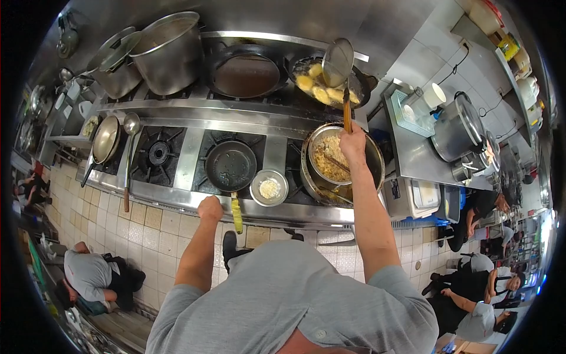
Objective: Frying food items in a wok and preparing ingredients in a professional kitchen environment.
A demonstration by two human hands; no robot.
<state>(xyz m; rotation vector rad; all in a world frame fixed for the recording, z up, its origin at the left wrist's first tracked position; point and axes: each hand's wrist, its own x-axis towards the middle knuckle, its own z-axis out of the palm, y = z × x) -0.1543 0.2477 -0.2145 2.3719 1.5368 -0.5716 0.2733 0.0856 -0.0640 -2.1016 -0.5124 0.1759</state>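
Note:
My right hand [353, 144] grips the wooden handle of a mesh skimmer [338, 63], whose round head is over a wok of oil [295, 67]. Several yellow pieces of food [320, 94] lie in the oil. Beneath my right hand, a metal strainer of crumbly fried bits [332, 148] sits in a large pot [306, 182]. My left hand [210, 208] rests closed on the stove's front edge, apart from the yellow-wrapped handle [237, 217] of a black frying pan [231, 164]. Beside that pan stands a small metal bowl [269, 188] with pale chopped bits.
A wok of brown liquid [246, 75] and tall stockpots [170, 57] line the back burners. Left are a ladle [131, 125] and a metal pan [106, 140]. A steel side table [411, 150] holds a basket and a large cooker. Several people stand or bend at both sides.

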